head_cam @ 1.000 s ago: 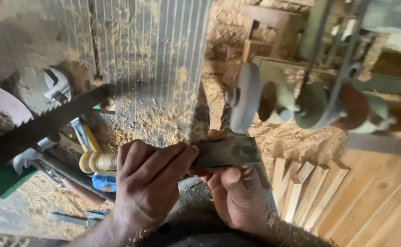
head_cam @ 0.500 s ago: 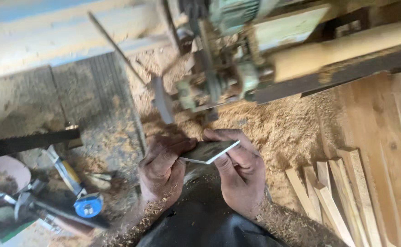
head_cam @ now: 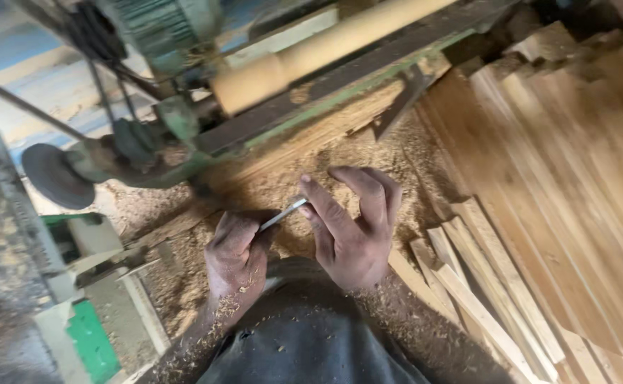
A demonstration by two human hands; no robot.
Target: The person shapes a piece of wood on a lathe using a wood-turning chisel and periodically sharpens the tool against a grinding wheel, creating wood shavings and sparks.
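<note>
Now the left hand (head_cam: 237, 259) is fisted shut around one end of the thin metal blade (head_cam: 283, 213); the right hand (head_cam: 350, 227) pins the other end under its thumb, fingers (head_cam: 368, 192) loosely spread above. Half a second ago both hands pinched it flat. View has swung too: the wooden cylinder (head_cam: 333, 43) on the lathe (head_cam: 183, 121) now sits beyond the fingertips, the slats (head_cam: 482, 284) to their right.
</note>
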